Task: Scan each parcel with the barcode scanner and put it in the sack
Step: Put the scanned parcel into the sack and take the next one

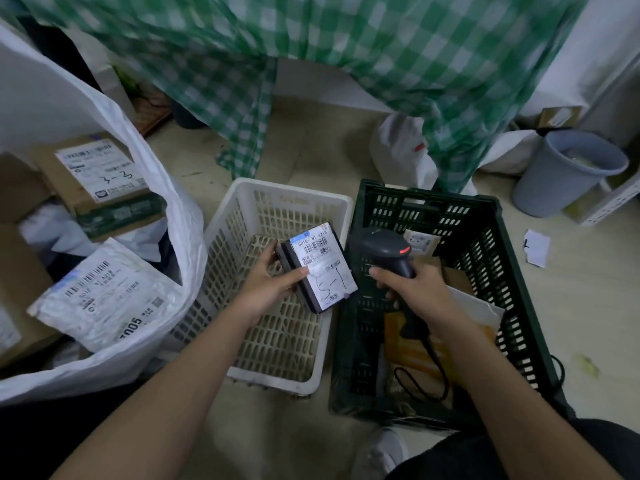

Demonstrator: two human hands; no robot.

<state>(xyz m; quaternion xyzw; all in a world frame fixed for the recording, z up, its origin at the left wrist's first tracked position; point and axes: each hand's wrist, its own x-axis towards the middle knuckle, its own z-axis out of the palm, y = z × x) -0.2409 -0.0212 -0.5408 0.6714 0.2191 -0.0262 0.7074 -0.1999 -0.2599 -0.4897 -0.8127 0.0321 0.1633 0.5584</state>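
White basket (263,202) below, parcel (320,268) between left fingers (273,252), thumb

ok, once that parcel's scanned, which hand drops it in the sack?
Left. The left hand already holds the small parcel, and the white sack sits open on that side. The right hand is occupied gripping the scanner over the green crate.

Forearms bare, no sleeves; dark trousers (512,455); white shoe (381,452).
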